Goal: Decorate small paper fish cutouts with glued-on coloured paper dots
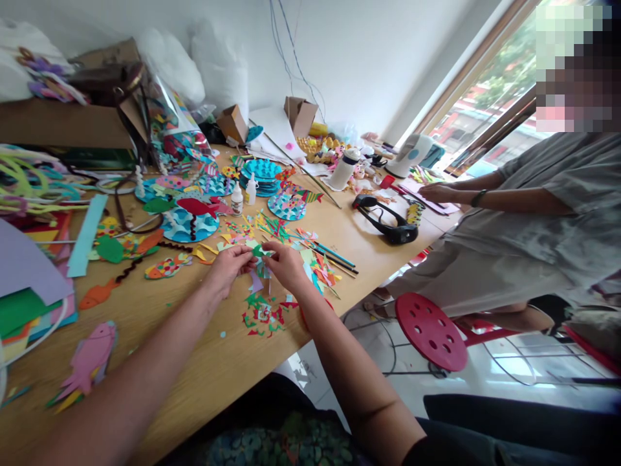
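Note:
A small piece of green paper (261,250) is pinched between both of my hands above the table. My left hand (233,266) grips its left side, fingers closed. My right hand (286,264) pinches the right side with thumb and finger. Just under the hands are pale blue and lilac paper pieces, partly hidden by the fingers. Closer to me lies a heap of red and green paper scraps (264,315). Further off, more coloured scraps (276,223) are strewn across the wood.
Blue decorated discs (190,223), glue bottles (237,199) and paper fish (94,353) lie around. Dark sticks (334,257) and a black headset (388,220) are to the right. A person (548,194) stands at the table's far right, beside a red stool (431,331).

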Motion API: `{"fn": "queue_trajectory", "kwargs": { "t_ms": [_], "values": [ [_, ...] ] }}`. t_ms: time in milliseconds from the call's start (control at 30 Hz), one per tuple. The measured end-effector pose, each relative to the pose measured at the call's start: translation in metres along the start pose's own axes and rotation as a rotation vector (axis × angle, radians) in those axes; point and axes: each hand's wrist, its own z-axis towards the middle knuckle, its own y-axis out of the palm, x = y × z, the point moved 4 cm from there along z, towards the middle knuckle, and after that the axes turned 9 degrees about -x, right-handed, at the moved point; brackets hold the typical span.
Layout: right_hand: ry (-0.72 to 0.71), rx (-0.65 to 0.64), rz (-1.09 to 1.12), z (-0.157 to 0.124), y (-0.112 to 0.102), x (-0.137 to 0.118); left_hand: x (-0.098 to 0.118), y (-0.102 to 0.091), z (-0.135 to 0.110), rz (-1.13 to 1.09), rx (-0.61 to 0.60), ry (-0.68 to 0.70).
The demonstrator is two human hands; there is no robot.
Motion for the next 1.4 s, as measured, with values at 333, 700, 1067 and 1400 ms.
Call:
{"fn": "queue_trajectory", "kwargs": {
  "t_ms": [333,700,1067,1400],
  "values": [
    [0.052,0.106,-0.253,-0.003,-0.013,0.011,0.009,-0.006,-0.016,-0.019,0.059,0.038],
    [0.399,-0.330,-0.628,-0.117,-0.031,0.028,0.024,-0.017,-0.051,-0.015,0.076,0.154],
    [0.329,-0.306,-0.507,-0.120,-0.045,0.017,0.007,-0.004,-0.070,0.027,-0.017,0.066],
    [0.341,-0.132,0.006,-0.130,-0.045,0.013,0.002,0.005,-0.086,0.014,-0.053,0.035]
  ]
}}
